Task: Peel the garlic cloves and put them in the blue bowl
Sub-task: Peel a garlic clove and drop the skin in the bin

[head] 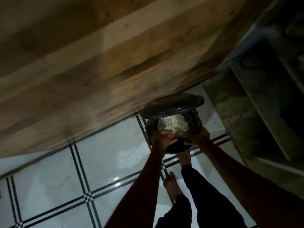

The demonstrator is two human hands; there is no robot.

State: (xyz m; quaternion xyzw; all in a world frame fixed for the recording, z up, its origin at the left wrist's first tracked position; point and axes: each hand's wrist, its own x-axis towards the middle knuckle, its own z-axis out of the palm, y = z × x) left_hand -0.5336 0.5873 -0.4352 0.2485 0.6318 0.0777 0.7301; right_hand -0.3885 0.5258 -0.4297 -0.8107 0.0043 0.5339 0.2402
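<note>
The view is dim. My left hand (162, 137) and my right hand (198, 135) each grip the rim of a dark, blue-edged bowl (177, 148), held tilted over a dark round bin (150, 127) on the floor. A heap of pale garlic skins (172, 125) lies inside the bin, just beyond my fingers. The bin's dark lid (172, 102) stands swung up behind it. I cannot tell what is in the bowl, and no cloves show.
A large wooden panel (98, 55) fills the upper left, right behind the bin. White floor tiles (107, 153) with dark double lines spread below. Grey concrete ledges (255, 104) rise at the right. My bare feet (172, 186) stand near the bin.
</note>
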